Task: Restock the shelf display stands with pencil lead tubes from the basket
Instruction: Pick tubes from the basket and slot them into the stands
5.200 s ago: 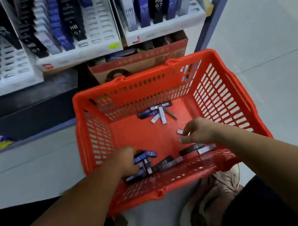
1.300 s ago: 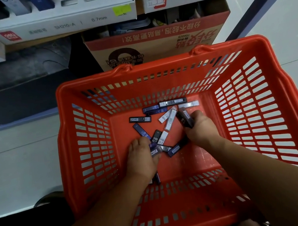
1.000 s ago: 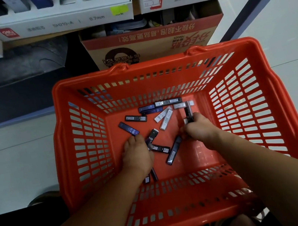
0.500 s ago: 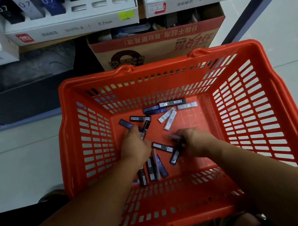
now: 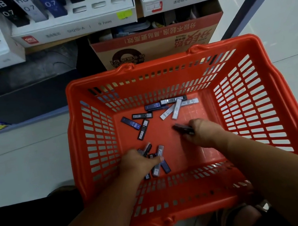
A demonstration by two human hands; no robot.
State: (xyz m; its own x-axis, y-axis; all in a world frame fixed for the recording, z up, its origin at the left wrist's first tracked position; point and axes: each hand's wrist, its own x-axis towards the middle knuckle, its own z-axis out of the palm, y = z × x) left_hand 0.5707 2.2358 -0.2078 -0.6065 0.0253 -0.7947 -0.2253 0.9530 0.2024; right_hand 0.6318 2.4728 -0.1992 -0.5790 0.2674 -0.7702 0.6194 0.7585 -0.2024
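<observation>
Basket [image 5: 155,65], orange and slatted, sits on the floor [image 5: 22,155] below the white display stands [image 5: 77,26], whose slots hold tubes marked HB 0.7; loose pencil lead tubes [image 5: 171,107] lie scattered on its bottom, most near the far wall, a few toward the left; a cardboard box [image 5: 151,40] stands just behind it. Left hand [image 5: 139,162] is curled over a bunch of tubes [image 5: 160,150] by the near wall, gripping some of them; right hand [image 5: 201,133] pinches one dark tube [image 5: 184,129] near the basket's middle.
</observation>
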